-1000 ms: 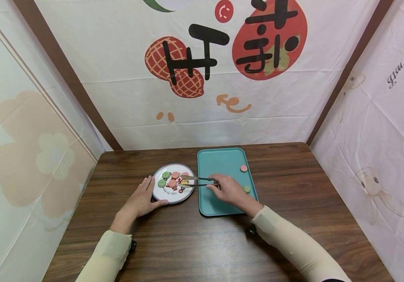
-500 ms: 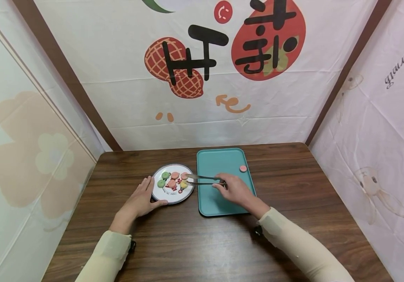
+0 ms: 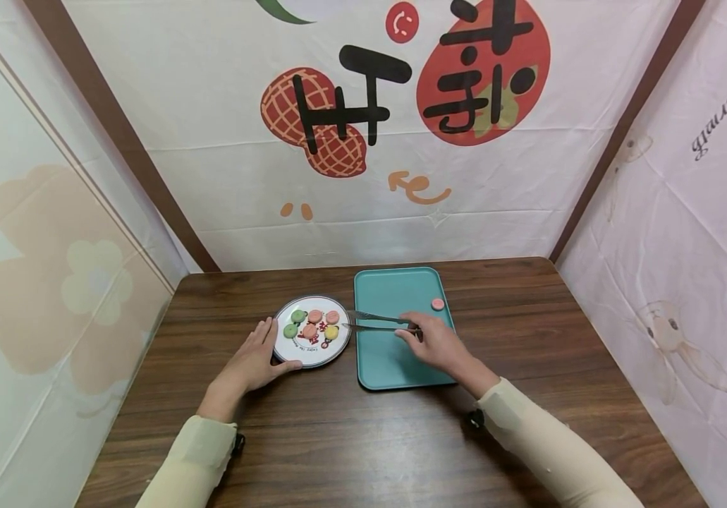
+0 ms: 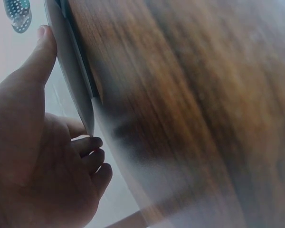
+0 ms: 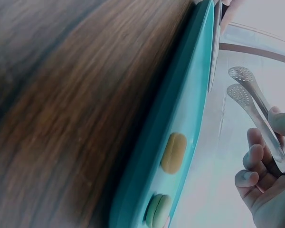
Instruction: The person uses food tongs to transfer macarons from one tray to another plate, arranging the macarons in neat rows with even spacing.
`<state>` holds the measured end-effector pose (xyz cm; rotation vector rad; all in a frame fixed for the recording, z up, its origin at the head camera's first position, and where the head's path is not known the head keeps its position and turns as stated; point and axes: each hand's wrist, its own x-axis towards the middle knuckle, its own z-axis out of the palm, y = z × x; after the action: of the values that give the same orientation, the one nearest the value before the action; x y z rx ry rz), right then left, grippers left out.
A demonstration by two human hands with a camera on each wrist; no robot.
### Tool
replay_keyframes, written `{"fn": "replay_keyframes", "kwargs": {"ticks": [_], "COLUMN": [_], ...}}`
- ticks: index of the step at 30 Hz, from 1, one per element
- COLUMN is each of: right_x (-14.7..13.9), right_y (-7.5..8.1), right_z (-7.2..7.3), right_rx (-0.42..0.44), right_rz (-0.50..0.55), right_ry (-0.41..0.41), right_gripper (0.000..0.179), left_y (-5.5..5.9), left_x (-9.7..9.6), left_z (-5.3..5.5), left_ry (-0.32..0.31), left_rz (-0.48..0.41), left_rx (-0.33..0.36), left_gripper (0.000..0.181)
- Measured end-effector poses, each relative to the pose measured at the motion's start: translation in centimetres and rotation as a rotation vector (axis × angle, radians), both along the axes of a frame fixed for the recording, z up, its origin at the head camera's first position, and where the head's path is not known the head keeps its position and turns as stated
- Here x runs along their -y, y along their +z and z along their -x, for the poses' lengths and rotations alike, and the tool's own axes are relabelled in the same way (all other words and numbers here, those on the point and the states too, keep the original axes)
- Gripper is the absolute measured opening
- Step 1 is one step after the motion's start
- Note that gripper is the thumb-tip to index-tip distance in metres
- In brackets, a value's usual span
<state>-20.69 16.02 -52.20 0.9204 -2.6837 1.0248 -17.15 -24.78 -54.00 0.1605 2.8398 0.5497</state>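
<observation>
My left hand (image 3: 252, 356) rests against the left rim of a round white plate (image 3: 287, 351), thumb and fingers spread along its edge. On the plate lie two green macarons (image 3: 290, 330), three pink macarons (image 3: 315, 316) and a yellow macaron (image 3: 331, 331). My right hand (image 3: 436, 343) grips metal tongs (image 3: 379, 322) over the teal tray. Their perforated tips (image 5: 240, 83) stand apart with nothing between them, near the plate's right rim. A pink macaron (image 3: 437, 304) sits at the tray's right side. The right wrist view shows a tan-yellow macaron (image 5: 174, 153) and a green macaron (image 5: 158, 211) on the tray.
The teal tray (image 3: 395, 286) lies just right of the plate on a brown wood-grain table (image 3: 350, 437). Printed white cloth (image 3: 255, 240) hangs behind the table and along both sides.
My right hand has drawn the tongs rightward off the plate, and they have let go of the yellow macaron. The hand now covers the tray's green macaron in the head view. My left hand stays put.
</observation>
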Motion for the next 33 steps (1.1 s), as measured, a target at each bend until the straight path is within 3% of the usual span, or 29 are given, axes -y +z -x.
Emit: {"fn": "replay_keyframes", "kwargs": {"ticks": [5,14,33], "right_x": [-0.9,-2.5,-5.5], "right_y": [0.3,0.4,0.6], "right_z": [-0.2,-0.1,-0.8], "right_rx": [0.014,-0.055,-0.043], "right_rz": [0.009,0.057,0.064], "right_ry": [-0.026,-0.036,-0.101], "right_gripper": [0.035,0.033,0.033], "left_y": [0.2,0.4,0.6], "left_x": [0.0,0.0,0.0], "left_z": [0.0,0.0,-0.1], "left_ry": [-0.002,-0.020,-0.015], "left_rz": [-0.002,-0.003,-0.003], "left_rx": [-0.002,-0.025,-0.011], "left_gripper": [0.124,0.124,0.124]}}
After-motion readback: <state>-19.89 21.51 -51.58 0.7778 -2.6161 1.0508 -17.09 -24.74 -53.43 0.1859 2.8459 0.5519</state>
